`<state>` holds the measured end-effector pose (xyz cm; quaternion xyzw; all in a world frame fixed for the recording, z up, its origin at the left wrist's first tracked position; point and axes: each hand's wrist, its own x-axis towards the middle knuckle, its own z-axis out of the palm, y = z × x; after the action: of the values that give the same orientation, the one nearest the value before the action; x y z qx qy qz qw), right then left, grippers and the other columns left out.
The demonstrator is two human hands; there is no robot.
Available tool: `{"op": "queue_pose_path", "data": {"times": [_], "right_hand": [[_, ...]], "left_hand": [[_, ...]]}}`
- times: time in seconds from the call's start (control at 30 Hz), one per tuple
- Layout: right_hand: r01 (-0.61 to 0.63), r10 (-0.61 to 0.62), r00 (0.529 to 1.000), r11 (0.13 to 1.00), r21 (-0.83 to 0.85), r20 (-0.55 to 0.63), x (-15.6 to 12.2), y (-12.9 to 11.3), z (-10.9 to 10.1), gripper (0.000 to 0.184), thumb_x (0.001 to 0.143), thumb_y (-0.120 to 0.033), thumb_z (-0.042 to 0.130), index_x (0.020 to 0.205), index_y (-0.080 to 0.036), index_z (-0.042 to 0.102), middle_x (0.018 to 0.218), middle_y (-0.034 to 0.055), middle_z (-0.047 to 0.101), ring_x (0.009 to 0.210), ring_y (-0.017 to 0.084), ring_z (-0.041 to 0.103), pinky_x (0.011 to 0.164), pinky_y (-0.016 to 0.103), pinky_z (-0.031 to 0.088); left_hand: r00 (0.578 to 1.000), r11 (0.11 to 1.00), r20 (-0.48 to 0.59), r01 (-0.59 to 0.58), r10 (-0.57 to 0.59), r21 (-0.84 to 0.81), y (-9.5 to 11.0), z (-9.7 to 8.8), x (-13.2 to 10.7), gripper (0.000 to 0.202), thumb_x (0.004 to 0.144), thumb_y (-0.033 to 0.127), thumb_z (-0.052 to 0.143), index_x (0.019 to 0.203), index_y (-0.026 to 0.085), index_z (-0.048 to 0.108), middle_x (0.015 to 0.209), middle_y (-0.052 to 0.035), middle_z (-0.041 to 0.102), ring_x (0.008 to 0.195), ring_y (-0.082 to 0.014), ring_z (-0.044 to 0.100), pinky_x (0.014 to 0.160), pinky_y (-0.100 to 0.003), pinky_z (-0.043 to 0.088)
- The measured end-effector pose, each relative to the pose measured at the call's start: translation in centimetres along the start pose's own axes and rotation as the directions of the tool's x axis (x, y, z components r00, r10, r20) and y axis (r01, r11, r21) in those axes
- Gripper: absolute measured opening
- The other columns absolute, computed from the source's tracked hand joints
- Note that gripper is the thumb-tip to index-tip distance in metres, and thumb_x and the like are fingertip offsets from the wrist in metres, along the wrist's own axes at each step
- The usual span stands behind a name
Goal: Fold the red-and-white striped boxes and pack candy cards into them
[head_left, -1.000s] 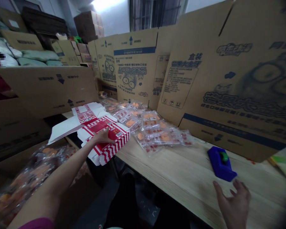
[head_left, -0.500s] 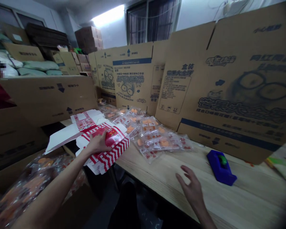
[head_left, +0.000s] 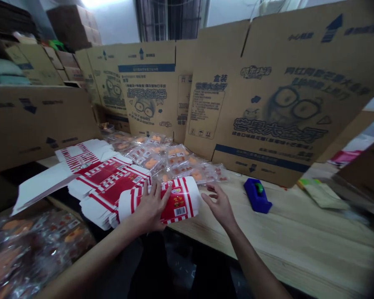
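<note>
My left hand lies with fingers spread on a flat red-and-white striped carton that bows upward over the table's front edge. The thumb's grip underneath is hidden. My right hand is open, fingers apart, just right of the carton's end, close to it or touching it. A stack of the same flat cartons sits at the left. Behind the carton lies a spread of clear packets with orange pieces.
A blue tape dispenser rests on the wooden table. Big printed cardboard sheets stand along the back. A box of bagged orange packets sits low at the left. A green packet lies at the right.
My left hand has pulled one carton off the stack toward the table's front. My right hand has come left from beside the tape dispenser to the carton's end. The view has turned right.
</note>
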<state>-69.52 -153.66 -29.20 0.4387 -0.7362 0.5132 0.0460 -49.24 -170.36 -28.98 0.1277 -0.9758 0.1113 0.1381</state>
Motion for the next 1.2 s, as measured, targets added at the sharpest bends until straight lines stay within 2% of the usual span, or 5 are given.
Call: {"op": "queue_pose_path", "data": {"times": [0.33,0.5,0.67,0.9,1.2], "right_hand": [[-0.143,-0.042,0.66,0.973,0.181,0.75,4.0,-0.4,1.3,0.035,0.074,-0.046,0.07,0.092,-0.017,0.069,0.095,0.0073,0.072,0.089,0.026,0.066,0.083,0.039,0.051],[-0.554,0.26,0.748,0.751,0.359,0.61,2.5,2.2,2.4,0.037,0.063,-0.044,0.08,0.082,-0.016,0.065,0.079,0.0043,0.073,0.068,0.021,0.065,0.067,0.034,0.052],[-0.608,0.34,0.771,0.647,0.46,0.539,1.4,2.2,3.6,0.036,0.057,-0.041,0.086,0.077,-0.017,0.066,0.075,0.0052,0.072,0.065,0.021,0.065,0.066,0.034,0.051],[-0.573,0.354,0.806,0.667,0.475,0.475,-0.4,2.4,4.8,0.036,0.059,-0.044,0.084,0.073,-0.017,0.064,0.069,0.0041,0.07,0.062,0.019,0.062,0.063,0.031,0.049],[-0.024,-0.035,0.817,0.995,0.095,0.576,2.5,-0.5,0.1,0.018,0.077,-0.032,0.065,0.087,-0.018,0.072,0.083,0.0046,0.073,0.074,0.021,0.062,0.071,0.031,0.048]], "left_hand": [[0.932,0.933,0.045,-0.357,0.359,-0.046,2.5,-1.8,0.6,0.121,0.048,0.035,0.083,0.147,0.005,0.021,0.148,-0.0361,0.026,0.138,-0.0505,0.02,0.109,-0.067,0.006],[0.968,0.943,-0.247,-0.044,-0.041,-0.328,0.4,-0.6,-3.2,0.071,0.073,0.039,0.068,0.135,0.017,0.045,0.14,-0.0213,0.047,0.135,-0.0408,0.034,0.11,-0.064,0.018],[0.674,0.371,-0.096,0.277,-0.733,-0.886,0.8,3.3,-4.4,0.047,0.081,0.042,0.063,0.118,0.015,0.054,0.101,-0.0122,0.067,0.091,-0.025,0.065,0.082,-0.041,0.052],[0.718,-0.357,0.221,-0.041,-0.66,-0.933,2.6,4.1,-0.9,0.028,0.079,0.041,0.064,0.082,0.013,0.064,0.077,-0.0068,0.071,0.071,-0.0209,0.068,0.072,-0.034,0.054],[0.75,0.755,-0.348,0.294,-0.562,-0.586,0.6,-0.8,-1.7,0.066,0.077,0.037,0.066,0.133,0.012,0.044,0.147,-0.0231,0.036,0.14,-0.0387,0.027,0.11,-0.057,0.027]]}}
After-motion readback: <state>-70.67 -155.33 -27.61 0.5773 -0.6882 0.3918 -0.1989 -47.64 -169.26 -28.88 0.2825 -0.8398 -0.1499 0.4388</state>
